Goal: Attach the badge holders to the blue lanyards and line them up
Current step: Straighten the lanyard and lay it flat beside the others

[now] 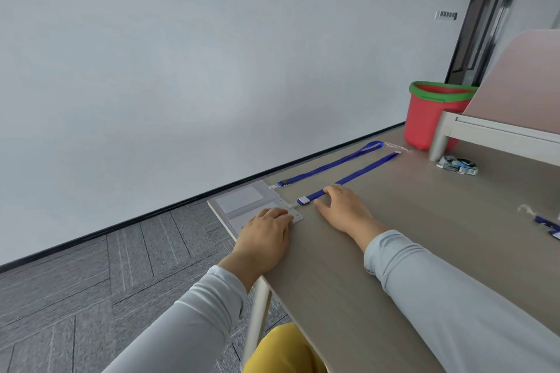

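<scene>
Two clear plastic badge holders are lying at the wooden table's (348, 266) corner: the nearer holder (298, 216) under the left hand (265, 239), the farther holder (242, 198) just beyond it. Each is seemingly clipped to a blue fabric lanyard; the joints are looking small here. The left hand is pressing flat on the nearer holder. The right hand (345, 209) is resting spread fingers on the nearer lanyard (357, 174), with the farther lanyard (330, 165) lying beyond its fingertips. Another blue strap (545, 222) is waiting well right of that hand. The red plastic bucket (424, 118) is hiding its contents.

— What colour are the lanyards (333, 163)?
— Blue. The bucket (424, 118) is red with a green rim.
— And the floor (91, 266)?
— Grey, with stripes. The surface (318, 266) is brownish grey, like wood.
</scene>
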`<state>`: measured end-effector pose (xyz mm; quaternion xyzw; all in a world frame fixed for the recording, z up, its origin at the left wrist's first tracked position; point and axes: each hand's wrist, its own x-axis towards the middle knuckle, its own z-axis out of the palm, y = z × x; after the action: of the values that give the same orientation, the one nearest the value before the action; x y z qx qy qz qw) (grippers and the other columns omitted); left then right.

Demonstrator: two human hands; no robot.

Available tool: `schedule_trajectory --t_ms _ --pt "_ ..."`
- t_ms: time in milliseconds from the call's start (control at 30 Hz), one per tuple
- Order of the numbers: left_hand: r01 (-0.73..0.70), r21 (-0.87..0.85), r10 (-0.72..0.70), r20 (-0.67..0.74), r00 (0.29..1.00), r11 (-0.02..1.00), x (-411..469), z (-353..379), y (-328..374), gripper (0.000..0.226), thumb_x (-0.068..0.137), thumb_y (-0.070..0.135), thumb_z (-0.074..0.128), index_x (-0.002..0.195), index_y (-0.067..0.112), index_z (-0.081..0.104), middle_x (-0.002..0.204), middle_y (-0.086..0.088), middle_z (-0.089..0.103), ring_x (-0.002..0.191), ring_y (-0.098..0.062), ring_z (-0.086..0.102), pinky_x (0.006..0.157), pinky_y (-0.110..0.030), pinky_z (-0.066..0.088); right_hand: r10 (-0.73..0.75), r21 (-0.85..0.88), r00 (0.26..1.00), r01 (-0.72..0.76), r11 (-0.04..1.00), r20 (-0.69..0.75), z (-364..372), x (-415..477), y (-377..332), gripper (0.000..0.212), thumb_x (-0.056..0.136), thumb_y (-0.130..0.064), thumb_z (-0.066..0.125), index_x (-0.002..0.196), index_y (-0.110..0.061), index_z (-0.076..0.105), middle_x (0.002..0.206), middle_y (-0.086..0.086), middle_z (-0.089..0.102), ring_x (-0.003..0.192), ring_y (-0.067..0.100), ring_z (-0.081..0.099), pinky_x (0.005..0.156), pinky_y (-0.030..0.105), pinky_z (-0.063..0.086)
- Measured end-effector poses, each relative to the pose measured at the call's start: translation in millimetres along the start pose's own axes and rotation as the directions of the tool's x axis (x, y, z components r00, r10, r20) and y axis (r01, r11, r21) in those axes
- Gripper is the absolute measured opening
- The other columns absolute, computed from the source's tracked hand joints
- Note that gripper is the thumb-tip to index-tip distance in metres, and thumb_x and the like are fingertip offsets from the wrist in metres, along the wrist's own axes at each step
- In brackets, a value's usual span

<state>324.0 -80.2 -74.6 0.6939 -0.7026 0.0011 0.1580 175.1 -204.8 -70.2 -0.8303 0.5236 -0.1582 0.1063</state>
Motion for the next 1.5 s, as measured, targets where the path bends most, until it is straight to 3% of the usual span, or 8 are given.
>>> schedule_trajectory --t_ms 267,500,667,833,1100,1200,1367,1500 --pt "-0.07 0.062 0.07 0.015 0.997 0.996 18 -21 7 0.038 0.097 0.028 0.037 0.134 0.024 0.043 0.139 0.006 0.043 0.129 -0.016 0.036 0.103 -0.034 0.035 -0.018 -0.07 0.998 0.013 0.997 -0.061 -34 -22 22 0.048 0.093 -0.038 0.046 0.134 -0.013 0.04 0.139 0.006 0.044 0.128 0.023 0.039 0.106 0.037 0.035" --pt "-0.276 0.04 0.276 0.023 0.961 0.96 44 -12 81 0.04 0.096 0.031 0.04 0.135 0.023 0.041 0.137 0.005 0.044 0.127 -0.015 0.039 0.103 -0.035 0.037 0.162 -0.066 0.972 -0.175 0.982 -0.169 -98 -73 85 0.038 0.092 -0.035 0.05 0.126 -0.018 0.049 0.125 0.006 0.058 0.115 0.025 0.053 0.094 0.036 0.045" --pt "-0.461 -0.02 0.461 0.001 0.887 0.887 46 4 153 0.037 0.094 0.028 0.043 0.131 0.022 0.045 0.133 0.004 0.046 0.122 -0.014 0.044 0.097 -0.03 0.038 0.268 -0.057 0.933 -0.289 0.956 -0.24 -137 -143 131 0.032 0.092 -0.031 0.049 0.121 -0.018 0.054 0.116 0.004 0.064 0.105 0.021 0.059 0.09 0.038 0.05" --pt "-0.597 -0.087 0.598 -0.015 0.801 0.798 38 15 215 0.036 0.093 0.026 0.044 0.129 0.02 0.048 0.131 0.002 0.048 0.12 -0.016 0.044 0.097 -0.03 0.037 0.354 -0.076 0.895 -0.386 0.919 -0.272 -163 -209 161 0.027 0.094 -0.027 0.045 0.116 -0.017 0.056 0.104 0.004 0.066 0.086 0.016 0.061 0.072 0.023 0.047" --pt "-0.734 -0.139 0.74 -0.013 0.672 0.664 8 21 282 0.034 0.093 0.026 0.043 0.125 0.018 0.05 0.128 0.003 0.048 0.119 -0.014 0.043 0.095 -0.027 0.035 0.452 -0.061 0.854 -0.482 0.874 -0.258 -187 -293 173 0.023 0.091 -0.027 0.053 0.111 -0.021 0.062 0.1 -0.004 0.065 0.088 0.011 0.059 0.081 0.024 0.05" --pt "-0.74 -0.135 0.752 0.09 0.653 0.659 -3 20 298 0.034 0.09 0.039 0.048 0.117 0.019 0.052 0.121 0.004 0.048 0.113 -0.014 0.045 0.091 -0.027 0.035 0.468 -0.061 0.85 -0.494 0.867 -0.242 -186 -314 170 0.022 0.09 -0.025 0.053 0.11 -0.023 0.061 0.098 -0.006 0.063 0.089 0.011 0.059 0.084 0.026 0.051" --pt "-0.7 -0.135 0.687 0.393 0.612 0.701 -10 26 291 0.075 0.064 0.069 0.064 0.12 0.021 0.048 0.116 0.004 0.045 0.108 -0.016 0.044 0.089 -0.029 0.041 0.488 -0.065 0.849 -0.509 0.858 -0.204 -178 -343 166 0.017 0.089 -0.02 0.053 0.102 -0.024 0.065 0.088 -0.009 0.06 0.083 0.01 0.059 0.077 0.025 0.052" --pt "-0.707 -0.152 0.698 0.395 0.598 0.691 -14 30 287 0.077 0.064 0.068 0.065 0.123 0.022 0.048 0.119 0.003 0.046 0.109 -0.015 0.044 0.092 -0.029 0.041 0.492 -0.053 0.845 -0.512 0.857 -0.21 -170 -358 164 0.017 0.091 -0.024 0.054 0.103 -0.022 0.065 0.089 -0.01 0.06 0.083 0.008 0.058 0.078 0.025 0.052"
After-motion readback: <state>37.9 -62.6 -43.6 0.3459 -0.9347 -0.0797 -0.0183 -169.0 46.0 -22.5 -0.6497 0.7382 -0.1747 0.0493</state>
